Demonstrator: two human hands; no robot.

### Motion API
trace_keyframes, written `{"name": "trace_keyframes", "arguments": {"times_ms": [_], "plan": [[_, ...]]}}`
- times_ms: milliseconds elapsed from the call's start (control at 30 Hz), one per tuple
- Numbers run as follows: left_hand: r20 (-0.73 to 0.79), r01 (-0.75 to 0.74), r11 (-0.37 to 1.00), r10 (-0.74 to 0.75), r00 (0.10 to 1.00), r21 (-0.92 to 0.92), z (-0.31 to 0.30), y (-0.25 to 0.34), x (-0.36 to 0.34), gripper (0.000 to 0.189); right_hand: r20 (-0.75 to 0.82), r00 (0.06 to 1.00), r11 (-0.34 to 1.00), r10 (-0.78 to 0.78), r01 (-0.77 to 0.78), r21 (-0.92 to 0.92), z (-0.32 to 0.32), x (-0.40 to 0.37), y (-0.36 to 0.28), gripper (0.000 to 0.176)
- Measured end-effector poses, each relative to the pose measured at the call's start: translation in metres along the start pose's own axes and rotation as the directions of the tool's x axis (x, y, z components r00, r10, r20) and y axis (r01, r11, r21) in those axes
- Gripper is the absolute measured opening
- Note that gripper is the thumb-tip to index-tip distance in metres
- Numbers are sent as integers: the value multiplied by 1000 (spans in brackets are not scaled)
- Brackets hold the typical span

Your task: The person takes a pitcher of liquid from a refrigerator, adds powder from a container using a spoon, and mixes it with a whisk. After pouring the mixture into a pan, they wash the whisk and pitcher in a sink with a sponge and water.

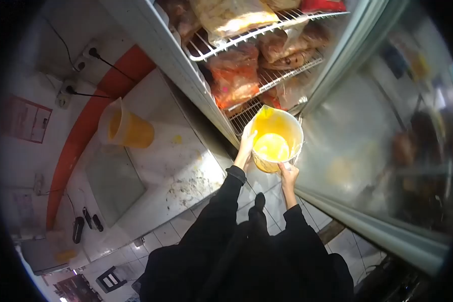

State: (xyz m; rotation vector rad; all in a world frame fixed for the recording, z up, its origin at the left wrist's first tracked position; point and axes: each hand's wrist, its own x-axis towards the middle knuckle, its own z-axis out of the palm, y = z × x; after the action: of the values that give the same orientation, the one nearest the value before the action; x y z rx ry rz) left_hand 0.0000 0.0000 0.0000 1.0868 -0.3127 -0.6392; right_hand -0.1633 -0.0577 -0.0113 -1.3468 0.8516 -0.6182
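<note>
Both hands hold a translucent pitcher [293, 130] with yellow liquid in it, in front of the lower part of an open fridge. My left hand [246, 144] is wrapped round the pitcher's left side, near its spout. On the near right side, my right hand [288, 176] grips the pitcher, its thumb by the rim. Just beyond the pitcher, bagged food [232, 75] lies on the white wire shelves [272, 31]. A second pitcher [138, 132] with orange-yellow contents stands on the white counter at the left.
The glass fridge door [357, 146] stands open along the right. On the counter [161, 163] are a grey glass-like board [115, 181], dark stains and some small dark objects [78, 229]. Plugs with black cords [93, 52] are on the left wall. Tiled floor [345, 246] lies below.
</note>
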Motion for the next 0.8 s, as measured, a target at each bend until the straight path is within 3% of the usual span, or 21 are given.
{"name": "trace_keyframes", "arguments": {"times_ms": [33,67,100,167,233,300,333,467,567,600,633,700,733,767,800], "plan": [[-45,-23,998,25,999,59,-4,-3,-2,44,-42,996,996,-82,84,32,4,0,-3,17],[-86,-38,992,48,995,118,-8,-7,-3,42,-91,983,985,-159,165,58,6,-1,-3,23],[-65,-70,987,81,995,147,-24,-9,45,42,-96,979,977,-181,190,97,32,46,6,23],[-285,74,993,-46,957,87,-31,-21,56,39,-98,985,985,-143,151,80,32,63,11,16],[-272,69,986,-26,962,149,-41,-15,65,39,-79,989,977,-126,137,161,40,78,31,19],[-240,-63,970,121,963,234,-50,-14,76,37,-47,992,961,-121,129,243,50,97,46,22],[-441,19,982,66,895,186,-48,-20,81,36,-88,984,931,-153,173,322,57,109,51,25],[-408,21,913,161,899,406,-108,-90,116,43,-132,982,890,-136,179,419,88,152,67,33],[-301,-71,894,223,927,442,-67,-34,101,41,-111,980,904,-164,195,382,108,170,72,39],[-540,91,822,282,793,562,-51,-35,94,46,-131,974,913,-186,221,342,117,178,78,40],[-487,31,781,358,797,624,-57,-53,94,59,-151,967,923,-204,241,300,124,182,78,42],[-586,142,878,178,791,458,-57,-86,76,66,-168,950,917,-264,301,263,133,190,71,40],[-516,150,871,132,847,468,-60,-104,67,69,-194,932,910,-307,347,227,132,196,74,41],[-442,236,947,-119,889,219,-22,-49,41,68,-189,934,913,-304,342,224,132,198,82,41],[-364,237,949,-150,919,207,-23,-53,22,65,-202,942,935,-267,304,184,132,200,88,42]]}}
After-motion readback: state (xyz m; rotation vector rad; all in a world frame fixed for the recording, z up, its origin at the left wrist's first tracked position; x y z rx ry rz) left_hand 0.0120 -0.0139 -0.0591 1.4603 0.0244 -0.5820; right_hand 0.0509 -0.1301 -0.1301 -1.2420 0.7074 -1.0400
